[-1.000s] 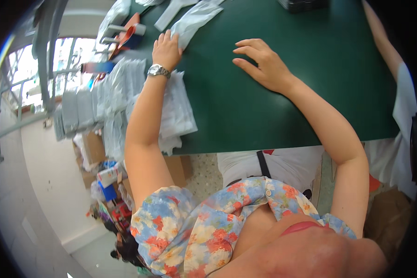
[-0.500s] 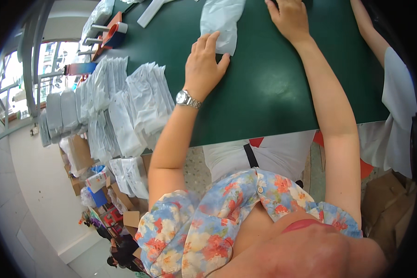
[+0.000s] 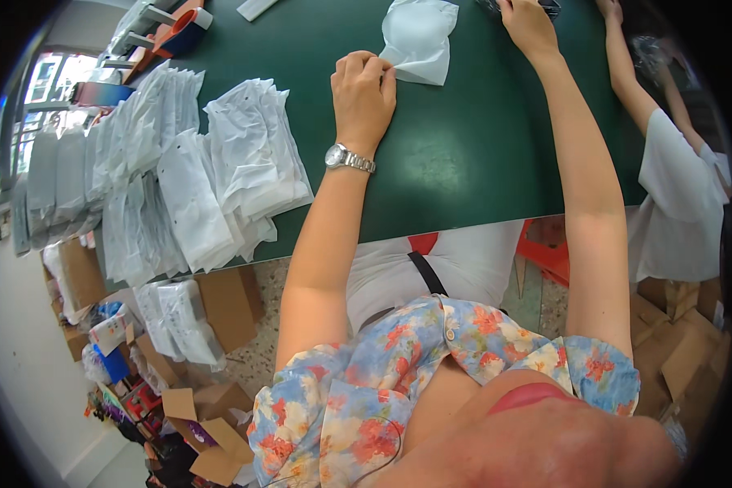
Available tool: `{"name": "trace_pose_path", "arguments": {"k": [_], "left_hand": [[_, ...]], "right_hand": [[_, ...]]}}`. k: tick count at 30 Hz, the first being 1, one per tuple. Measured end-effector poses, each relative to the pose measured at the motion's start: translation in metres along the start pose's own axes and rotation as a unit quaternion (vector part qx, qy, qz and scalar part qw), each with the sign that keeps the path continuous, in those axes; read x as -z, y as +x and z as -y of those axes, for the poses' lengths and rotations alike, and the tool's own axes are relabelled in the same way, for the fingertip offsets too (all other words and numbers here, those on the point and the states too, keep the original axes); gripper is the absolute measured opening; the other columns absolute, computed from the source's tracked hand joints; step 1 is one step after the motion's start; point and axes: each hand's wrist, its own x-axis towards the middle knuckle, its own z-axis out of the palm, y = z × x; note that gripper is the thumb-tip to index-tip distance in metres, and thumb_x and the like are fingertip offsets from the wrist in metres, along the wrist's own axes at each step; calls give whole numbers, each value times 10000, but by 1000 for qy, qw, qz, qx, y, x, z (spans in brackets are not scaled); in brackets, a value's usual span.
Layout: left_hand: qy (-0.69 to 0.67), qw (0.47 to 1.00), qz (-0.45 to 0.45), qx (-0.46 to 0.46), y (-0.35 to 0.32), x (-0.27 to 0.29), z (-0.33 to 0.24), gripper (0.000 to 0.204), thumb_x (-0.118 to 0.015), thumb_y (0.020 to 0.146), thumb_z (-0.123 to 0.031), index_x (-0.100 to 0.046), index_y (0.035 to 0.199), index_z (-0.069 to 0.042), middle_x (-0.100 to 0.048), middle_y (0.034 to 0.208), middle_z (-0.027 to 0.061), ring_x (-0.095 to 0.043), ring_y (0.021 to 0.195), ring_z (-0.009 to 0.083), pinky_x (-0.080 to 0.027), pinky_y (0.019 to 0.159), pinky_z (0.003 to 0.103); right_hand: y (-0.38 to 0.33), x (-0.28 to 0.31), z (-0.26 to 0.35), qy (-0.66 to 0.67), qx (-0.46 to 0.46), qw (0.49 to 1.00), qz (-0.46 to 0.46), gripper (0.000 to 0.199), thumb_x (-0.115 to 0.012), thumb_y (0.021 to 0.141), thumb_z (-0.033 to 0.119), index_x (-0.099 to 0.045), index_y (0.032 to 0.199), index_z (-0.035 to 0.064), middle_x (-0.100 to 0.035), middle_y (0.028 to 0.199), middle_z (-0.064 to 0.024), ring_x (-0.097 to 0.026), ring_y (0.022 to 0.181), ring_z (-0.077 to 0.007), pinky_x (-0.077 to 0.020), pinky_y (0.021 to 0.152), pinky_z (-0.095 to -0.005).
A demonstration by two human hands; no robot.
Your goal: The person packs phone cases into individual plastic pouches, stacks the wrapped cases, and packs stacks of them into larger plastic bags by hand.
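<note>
On the dark green, smooth-topped table [image 3: 455, 175], a flat white plastic bag [image 3: 421, 41] lies toward the far side. The bare left hand [image 3: 364, 91] meets its near left corner; the bare right hand [image 3: 530, 28], farther right, is on a shiny black object [image 3: 551, 10] (cut by the upper border). Left of the left hand lie overlapping flat white plastic packets [image 3: 256, 150], with an orange-and-blue tape dispenser [image 3: 185, 34] behind them. A narrow white strip [image 3: 256, 7] lies between dispenser and bag. An open brown cardboard box [image 3: 211, 423] sits below the packets, left of the person.
</note>
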Motion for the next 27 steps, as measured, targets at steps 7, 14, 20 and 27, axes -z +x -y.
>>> {"name": "trace_pose_path", "arguments": {"k": [7,14,20,27], "left_hand": [[-175,982,-63,29,6,-4,10,83,-663,814,-81,-648,892,-56,-635,1071,88,-615,849,207,-499,657,318],[-322,942,-60,78,3,-3,-2,134,-651,814,-24,-610,942,-23,-635,999,64,-622,779,156,-494,662,246],[-329,935,-115,63,5,2,-8,160,-586,816,58,-577,958,-15,-646,1068,139,-653,728,212,-512,628,292],[-394,909,-88,98,2,0,-12,101,-590,867,16,-564,961,-6,-693,1068,147,-648,637,147,-514,573,259]], "right_hand": [[-71,110,43,221,197,954,51,180,-643,884,132,-609,1015,14,-613,1013,-93,-596,897,-214,-471,807,-323],[-182,125,100,383,333,819,269,165,-703,784,-5,-575,886,-21,-582,987,-133,-576,837,-244,-485,749,-317],[-180,115,79,367,303,842,255,143,-673,816,-9,-560,904,-17,-571,980,-124,-555,813,-214,-469,722,-292],[-187,111,78,389,307,835,239,129,-653,831,-6,-555,915,-14,-568,986,-126,-547,810,-202,-466,723,-297]]}}
